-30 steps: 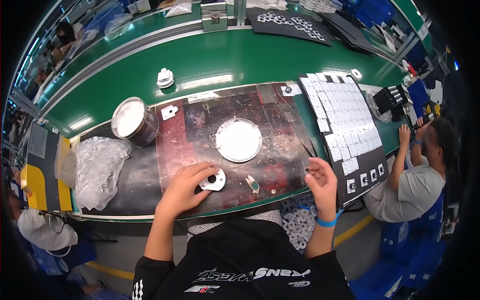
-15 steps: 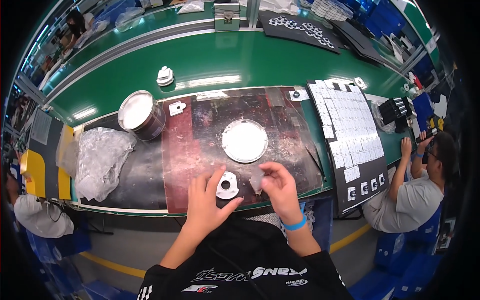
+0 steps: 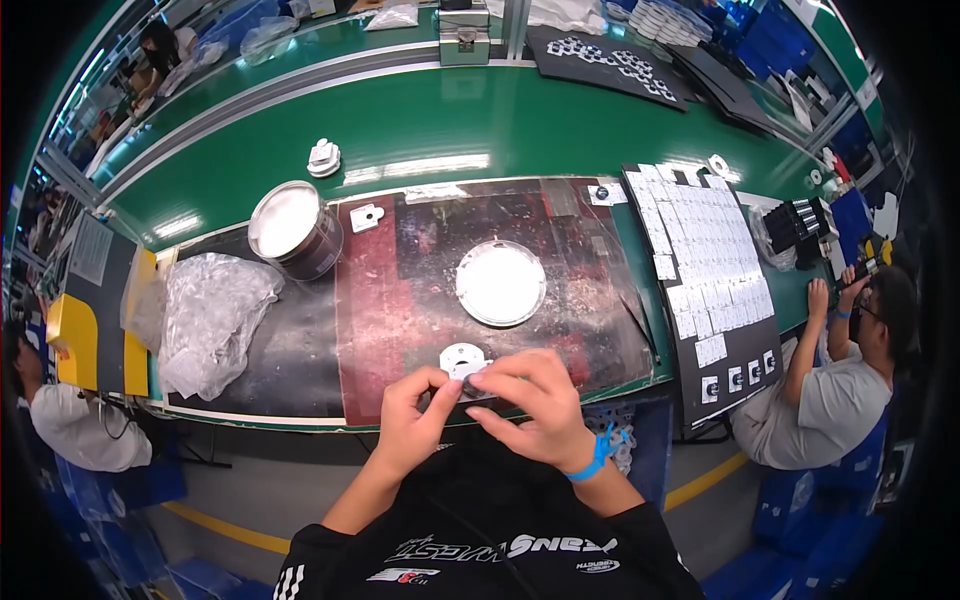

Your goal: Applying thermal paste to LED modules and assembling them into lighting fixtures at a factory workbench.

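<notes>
Close to the bench's front edge, my left hand point(image 3: 412, 415) and my right hand point(image 3: 540, 408) meet. Thumb and fingers of each are pinched on a small dark piece point(image 3: 470, 386), mostly covered by the fingertips, so its kind does not show. Just beyond them a white disc-shaped part point(image 3: 458, 356) with a central hole lies on the worn dark mat point(image 3: 400, 300); the fingertips overlap its near edge. Farther out rests a round tray point(image 3: 501, 284) with a bright white surface. A blue band circles my right wrist.
At left stand a clear tub point(image 3: 318, 250) and a crumpled plastic bag point(image 3: 215, 315). A square white part point(image 3: 366, 216) lies behind. On the right, a black board point(image 3: 735, 390) carries rows of white pieces. A co-worker point(image 3: 830, 390) sits beyond it.
My hands have come together over the white disc's near edge. My left hand has left the disc's side and closed. The pale, translucent piece formerly in my right hand is no longer visible.
</notes>
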`<state>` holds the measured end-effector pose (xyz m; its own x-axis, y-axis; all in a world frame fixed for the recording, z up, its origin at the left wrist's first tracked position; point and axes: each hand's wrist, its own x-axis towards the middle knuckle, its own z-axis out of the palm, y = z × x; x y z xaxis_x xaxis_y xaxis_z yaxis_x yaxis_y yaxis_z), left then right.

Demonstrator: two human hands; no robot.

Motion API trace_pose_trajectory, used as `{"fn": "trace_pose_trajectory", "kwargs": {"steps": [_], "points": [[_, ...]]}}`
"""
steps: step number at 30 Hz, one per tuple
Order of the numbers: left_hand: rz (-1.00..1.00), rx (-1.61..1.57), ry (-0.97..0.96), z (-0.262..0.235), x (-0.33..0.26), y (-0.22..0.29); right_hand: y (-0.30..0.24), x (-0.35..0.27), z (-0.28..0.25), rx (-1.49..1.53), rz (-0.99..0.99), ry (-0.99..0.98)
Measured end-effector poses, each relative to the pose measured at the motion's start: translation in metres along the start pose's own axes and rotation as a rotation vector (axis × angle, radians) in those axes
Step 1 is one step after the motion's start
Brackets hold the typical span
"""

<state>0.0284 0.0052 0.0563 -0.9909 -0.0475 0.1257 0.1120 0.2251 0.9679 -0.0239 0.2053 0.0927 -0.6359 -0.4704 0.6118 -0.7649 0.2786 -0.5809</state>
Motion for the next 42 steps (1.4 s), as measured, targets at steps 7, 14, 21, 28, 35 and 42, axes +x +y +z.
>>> {"fn": "trace_pose_trajectory", "kwargs": {"steps": [7,14,21,28,35,42], "points": [[-0.372,-0.968,-0.061,0.016,-0.010,-0.007,0.026,-0.018,0.012,0.604,0.190,0.017],[-0.490,-1.169,-0.103,0.040,-0.020,-0.004,0.025,-0.040,0.044,1.107,0.363,0.167],[-0.502,-1.108,-0.091,0.041,-0.024,-0.006,0.021,-0.041,0.049,1.054,0.374,0.227],[0.177,0.354,0.074,0.003,0.005,-0.026,0.040,-0.031,0.020,1.010,0.511,0.311],[0.112,0.448,-0.068,0.000,0.017,-0.051,0.038,0.008,0.003,0.117,0.141,-0.193],[0.105,0.387,-0.010,0.003,0.017,-0.057,0.038,0.018,0.015,-0.043,0.010,-0.408]]}}
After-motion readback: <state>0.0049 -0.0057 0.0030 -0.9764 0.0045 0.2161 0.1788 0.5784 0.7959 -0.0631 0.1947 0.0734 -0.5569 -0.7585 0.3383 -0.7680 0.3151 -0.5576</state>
